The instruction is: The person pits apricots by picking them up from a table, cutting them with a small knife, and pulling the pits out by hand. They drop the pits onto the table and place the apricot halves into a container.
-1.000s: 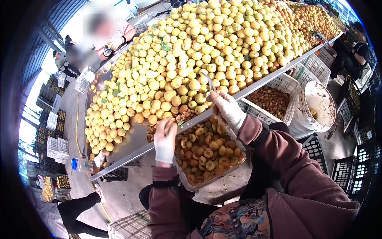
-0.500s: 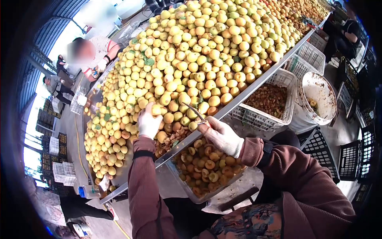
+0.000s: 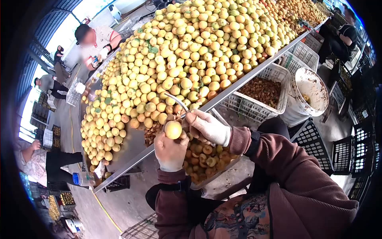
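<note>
A whole yellow fruit (image 3: 173,130) sits in my left hand (image 3: 171,149), whose fingers and thumb close around it in front of the table's metal edge. Close beside it on the right, my right hand (image 3: 209,128) is wrapped round a curved knife (image 3: 176,100), its blade pointing up and left over the pile. Yellow-orange fruit (image 3: 191,51) is heaped on the metal table (image 3: 137,156). Under the hands, cut fruit halves (image 3: 207,157) fill a bin below the table edge, partly hidden by my right hand.
A white crate (image 3: 283,93) of brown scraps and a stained white bucket (image 3: 314,97) stand at the right. Black crates (image 3: 316,145) lie nearby. A person in a striped shirt (image 3: 101,42) is across the table. A blue-lidded jar (image 3: 81,179) is at the table's lower left corner.
My left hand has drawn back from the pile toward me, now with a fruit in it. My right hand has moved left with the knife, close to that fruit. The view has shifted slightly.
</note>
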### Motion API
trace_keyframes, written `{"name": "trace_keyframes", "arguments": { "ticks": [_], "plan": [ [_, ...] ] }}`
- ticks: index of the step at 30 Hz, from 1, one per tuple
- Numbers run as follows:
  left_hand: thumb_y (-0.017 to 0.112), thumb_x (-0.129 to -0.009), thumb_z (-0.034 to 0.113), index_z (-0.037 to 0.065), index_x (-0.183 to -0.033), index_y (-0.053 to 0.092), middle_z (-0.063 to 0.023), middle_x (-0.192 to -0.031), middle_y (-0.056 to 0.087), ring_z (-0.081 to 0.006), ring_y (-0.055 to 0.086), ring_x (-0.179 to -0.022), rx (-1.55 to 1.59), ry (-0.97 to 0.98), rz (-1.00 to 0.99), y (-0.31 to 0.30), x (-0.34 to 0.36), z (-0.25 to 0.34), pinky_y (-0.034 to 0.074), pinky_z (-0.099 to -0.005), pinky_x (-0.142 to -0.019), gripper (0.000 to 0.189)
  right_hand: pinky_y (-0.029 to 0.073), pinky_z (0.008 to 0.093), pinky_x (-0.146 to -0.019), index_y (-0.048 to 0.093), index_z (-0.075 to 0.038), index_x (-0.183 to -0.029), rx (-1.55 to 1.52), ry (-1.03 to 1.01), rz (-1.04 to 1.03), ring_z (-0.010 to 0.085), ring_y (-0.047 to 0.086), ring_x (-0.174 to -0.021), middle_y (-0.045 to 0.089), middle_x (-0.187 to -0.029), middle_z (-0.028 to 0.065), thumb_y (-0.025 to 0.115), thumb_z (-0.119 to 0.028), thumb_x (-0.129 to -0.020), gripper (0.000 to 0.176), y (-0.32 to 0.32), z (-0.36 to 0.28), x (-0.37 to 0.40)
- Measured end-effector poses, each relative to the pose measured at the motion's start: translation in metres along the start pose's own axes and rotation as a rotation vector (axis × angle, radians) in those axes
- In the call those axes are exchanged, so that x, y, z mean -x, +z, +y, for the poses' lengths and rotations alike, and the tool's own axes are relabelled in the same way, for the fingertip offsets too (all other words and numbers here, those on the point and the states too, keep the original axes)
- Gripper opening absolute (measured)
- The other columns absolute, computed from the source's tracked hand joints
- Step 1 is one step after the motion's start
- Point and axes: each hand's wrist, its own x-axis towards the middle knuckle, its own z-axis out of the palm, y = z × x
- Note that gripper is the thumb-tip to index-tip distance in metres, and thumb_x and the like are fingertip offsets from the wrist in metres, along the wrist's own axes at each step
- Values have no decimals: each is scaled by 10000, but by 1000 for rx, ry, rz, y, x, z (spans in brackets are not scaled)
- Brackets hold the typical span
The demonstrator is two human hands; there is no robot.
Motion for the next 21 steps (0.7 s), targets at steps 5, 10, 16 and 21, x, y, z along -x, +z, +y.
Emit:
{"name": "trace_keyframes", "arguments": {
  "ticks": [5, 10, 16, 21],
  "plan": [
    [699, -775, -6, 20, -1155, 527, -30, -895, 554, -149, 569, -759, -157, 41, 119, -8, 7, 12, 503, -277, -699, 418, 421, 208, -561, 548, -66, -1047, -149, -51, -74, 60, 510, -650, 581, -805, -8, 533, -438, -975, 379, 16, 28, -6],
    [670, -837, 27, 26, -1154, 449, -57, -975, 580, -158, 585, -833, 642, -309, 110, 0, 5, -1, 497, -286, -713, 386, 479, 248, -719, 557, -38, -1087, -244, -69, -143, 104, 555, -773, 601, -887, 23, 543, -393, -981, 371, 20, 30, -6],
    [703, -812, 65, 12, -1187, 423, -110, -1014, 617, -230, 633, -910, -5, -258, 80, 8, 1, 5, 509, -322, -793, 470, 444, 246, -715, 558, -28, -1073, -94, -159, -58, 80, 499, -802, 557, -873, 1, 538, -384, -985, 368, 19, 47, -14],
    [738, -814, 136, 11, -1228, 449, -151, -972, 644, -300, 661, -882, -114, -150, 152, 16, 2, 16, 519, -369, -754, 520, 455, 261, -762, 535, -21, -1111, 102, -237, 57, 97, 512, -849, 567, -915, 12, 513, -387, -995, 385, 16, 52, -10]
  ]
}}
